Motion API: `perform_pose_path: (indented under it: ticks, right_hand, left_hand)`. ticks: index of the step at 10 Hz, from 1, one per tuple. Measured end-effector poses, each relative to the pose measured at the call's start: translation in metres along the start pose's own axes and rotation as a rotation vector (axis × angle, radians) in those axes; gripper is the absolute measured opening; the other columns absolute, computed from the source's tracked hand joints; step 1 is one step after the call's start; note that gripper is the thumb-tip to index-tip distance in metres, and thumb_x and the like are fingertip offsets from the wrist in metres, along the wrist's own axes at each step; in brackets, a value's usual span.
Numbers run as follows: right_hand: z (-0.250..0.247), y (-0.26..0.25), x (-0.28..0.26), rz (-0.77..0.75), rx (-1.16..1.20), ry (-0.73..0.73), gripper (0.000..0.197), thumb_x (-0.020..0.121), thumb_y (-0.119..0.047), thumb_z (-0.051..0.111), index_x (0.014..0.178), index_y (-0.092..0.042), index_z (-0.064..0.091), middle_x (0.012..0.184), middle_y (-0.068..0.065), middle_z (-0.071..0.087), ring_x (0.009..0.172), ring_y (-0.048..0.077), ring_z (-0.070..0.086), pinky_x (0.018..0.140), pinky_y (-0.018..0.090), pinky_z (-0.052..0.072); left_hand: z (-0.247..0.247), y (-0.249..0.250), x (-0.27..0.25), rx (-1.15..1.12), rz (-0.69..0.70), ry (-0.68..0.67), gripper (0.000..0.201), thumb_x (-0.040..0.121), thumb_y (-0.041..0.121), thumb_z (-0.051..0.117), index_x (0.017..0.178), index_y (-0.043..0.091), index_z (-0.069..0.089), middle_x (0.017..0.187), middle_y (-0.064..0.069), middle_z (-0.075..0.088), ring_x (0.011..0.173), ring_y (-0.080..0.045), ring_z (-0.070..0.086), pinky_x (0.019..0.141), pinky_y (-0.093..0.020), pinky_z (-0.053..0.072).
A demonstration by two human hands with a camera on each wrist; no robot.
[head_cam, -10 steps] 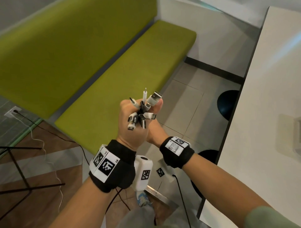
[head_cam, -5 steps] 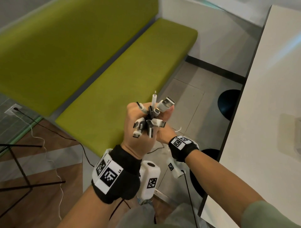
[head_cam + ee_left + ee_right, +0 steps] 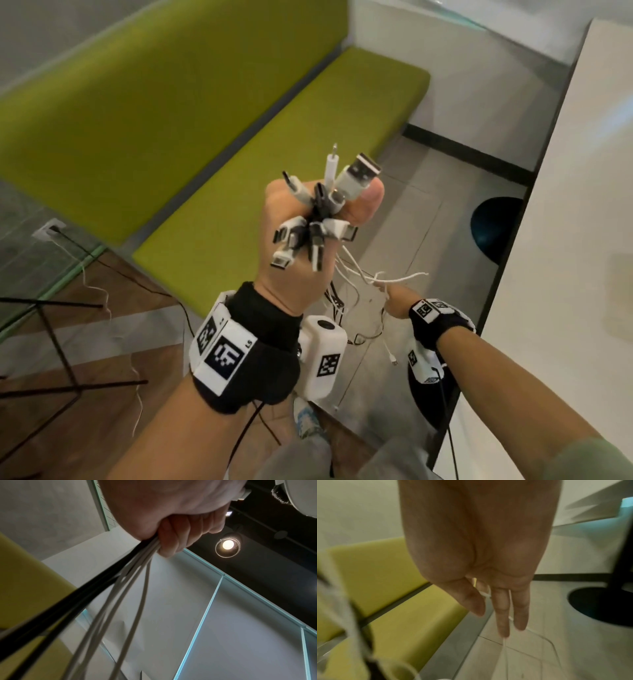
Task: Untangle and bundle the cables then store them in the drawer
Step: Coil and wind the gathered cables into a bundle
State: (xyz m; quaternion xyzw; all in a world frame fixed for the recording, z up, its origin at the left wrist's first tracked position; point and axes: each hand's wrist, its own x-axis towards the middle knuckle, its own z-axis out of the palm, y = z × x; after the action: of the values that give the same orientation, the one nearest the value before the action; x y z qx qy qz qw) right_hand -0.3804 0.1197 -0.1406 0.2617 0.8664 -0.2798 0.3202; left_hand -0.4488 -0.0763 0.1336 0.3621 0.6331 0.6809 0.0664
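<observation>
My left hand (image 3: 317, 214) is raised in a fist and grips a bunch of cables just below their plugs. The plug ends (image 3: 356, 171), white, grey and black, fan out above the fist. In the left wrist view black and white cables (image 3: 133, 574) stream down out of the left hand (image 3: 171, 520). My right hand (image 3: 394, 303) is lower and to the right, among the hanging strands. There its thumb and forefinger pinch a thin white cable (image 3: 407, 278). In the right wrist view the other fingers (image 3: 501, 615) point straight down and the white cable (image 3: 484, 594) shows beside the thumb. No drawer is in view.
A green bench (image 3: 239, 171) runs along the wall ahead. A white table (image 3: 582, 240) stands at the right, with black round bases (image 3: 496, 226) beneath it. A black metal frame (image 3: 51, 342) is at the left, and thin leads run from a wall socket (image 3: 51, 229).
My right hand has left the fist and slid down and right along the hanging cables. My left hand has risen a little with the plug ends.
</observation>
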Motion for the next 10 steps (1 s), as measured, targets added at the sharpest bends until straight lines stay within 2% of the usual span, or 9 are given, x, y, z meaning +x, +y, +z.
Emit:
perform_pose_path:
  ticks: [1,2,3,4,6,7,8,9,10]
  right_hand:
    - [-0.006,0.026,-0.003,0.056,0.009,-0.049,0.053,0.091,0.002,0.037,0.139,-0.017,0.047,0.146,0.010,0.044,0.134,0.028,0.042,0.111,0.034,0.032]
    - [-0.009,0.042,-0.004,0.074,0.093,-0.033,0.057,0.086,0.002,0.036,0.125,-0.031,0.059,0.146,0.007,0.045,0.132,0.029,0.044,0.109,0.035,0.034]
    - [-0.009,0.055,0.003,0.031,0.292,0.072,0.061,0.078,0.013,0.036,0.112,-0.026,0.068,0.135,0.007,0.057,0.128,0.033,0.048,0.105,0.046,0.042]
    - [-0.008,0.048,0.002,0.033,0.376,0.102,0.039,0.083,0.006,0.047,0.083,-0.022,0.075,0.109,-0.001,0.071,0.102,0.030,0.067,0.087,0.052,0.054]
    - [-0.026,0.004,-0.020,0.029,0.394,0.227,0.036,0.081,0.006,0.040,0.085,-0.013,0.071,0.090,-0.003,0.066,0.055,0.018,0.070,0.069,0.030,0.056]
    - [-0.030,0.002,-0.028,0.042,0.421,0.453,0.038,0.080,0.005,0.040,0.090,-0.020,0.068,0.097,0.005,0.070,0.076,0.023,0.072,0.082,0.033,0.053]
    - [-0.036,-0.011,-0.030,-0.132,0.427,0.546,0.022,0.089,-0.010,0.052,0.095,-0.020,0.070,0.101,0.006,0.067,0.086,0.025,0.067,0.084,0.036,0.051]
    - [-0.037,-0.045,-0.048,-0.404,0.597,0.335,0.015,0.094,-0.022,0.059,0.103,-0.023,0.071,0.095,-0.002,0.072,0.082,0.014,0.069,0.080,0.035,0.056]
    - [-0.032,-0.082,-0.074,-0.598,0.643,0.075,0.015,0.086,-0.023,0.066,0.093,-0.036,0.065,0.090,-0.005,0.070,0.077,0.006,0.067,0.072,0.018,0.052]
  left_hand:
    - [0.001,-0.002,-0.002,0.029,0.075,0.021,0.025,0.082,0.032,0.045,0.079,0.027,0.069,0.066,0.010,0.065,0.062,-0.010,0.060,0.062,-0.027,0.044]
    - [0.005,0.011,0.007,-0.018,0.218,-0.026,0.045,0.088,0.009,0.048,0.073,0.050,0.059,0.063,0.037,0.052,0.057,0.018,0.046,0.058,-0.007,0.034]
    - [0.007,0.010,0.007,-0.069,0.254,-0.093,0.041,0.094,0.016,0.053,0.082,0.054,0.059,0.068,0.043,0.052,0.061,0.023,0.048,0.061,-0.001,0.034]
    - [0.004,0.007,0.009,-0.085,0.276,-0.088,0.047,0.092,0.011,0.051,0.090,0.057,0.060,0.069,0.042,0.055,0.061,0.022,0.049,0.060,-0.001,0.034]
    - [0.005,0.002,0.007,-0.020,0.241,0.006,0.020,0.088,0.070,0.043,0.092,0.060,0.060,0.076,-0.023,0.050,0.047,-0.033,0.050,0.046,-0.046,0.046]
    - [0.003,0.009,0.006,-0.027,0.156,0.004,0.032,0.087,0.071,0.042,0.093,0.047,0.062,0.072,-0.026,0.045,0.051,-0.049,0.047,0.047,-0.045,0.046]
    - [0.007,0.009,0.004,-0.037,0.073,0.035,0.033,0.092,0.060,0.047,0.079,0.033,0.061,0.068,-0.020,0.052,0.055,-0.042,0.053,0.047,-0.040,0.048]
    - [0.007,-0.009,0.000,-0.115,-0.293,0.074,0.055,0.100,0.004,0.045,0.061,0.028,0.077,0.050,0.016,0.063,0.052,0.003,0.062,0.056,-0.012,0.051]
    - [0.012,-0.008,0.000,-0.174,-0.421,0.014,0.072,0.098,-0.003,0.043,0.043,0.037,0.068,0.048,0.020,0.062,0.052,0.008,0.061,0.053,-0.007,0.047]
